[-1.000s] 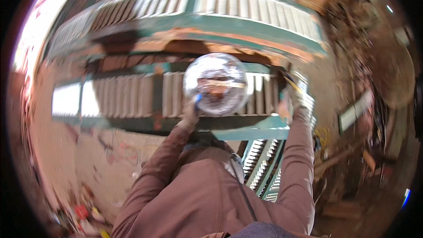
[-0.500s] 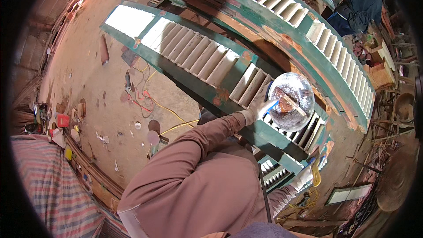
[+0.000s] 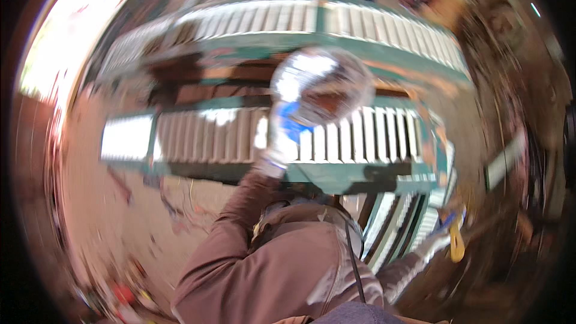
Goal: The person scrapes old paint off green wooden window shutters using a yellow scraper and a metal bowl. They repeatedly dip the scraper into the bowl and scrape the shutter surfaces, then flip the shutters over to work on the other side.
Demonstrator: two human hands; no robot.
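Observation:
My left hand [image 3: 281,138], in a white and blue glove, is closed on the edge of a shiny round bowl [image 3: 294,78]. Reddish-brown paste [image 3: 327,101] lies in it, with a pale strip across it. The bowl is held above a green louvred shutter [image 3: 210,171] with pale slats. At the lower right, my right hand [image 3: 437,241], gloved alike, grips a yellow-handled tool [image 3: 458,245]; motion blur hides its working end. This hand is off the shutter's right end, apart from the bowl.
A second green louvred shutter [image 3: 258,42] lies beyond the first. More louvred panels [image 3: 390,228] stand below the near shutter's right part. Blurred cables and scraps lie on the brown floor [image 3: 126,228] at left. Bright daylight enters at the upper left.
The view has swung, so the shutters now run nearly level across it. My left hand and the bowl appear farther left and higher; my right hand with the tool appears farther right.

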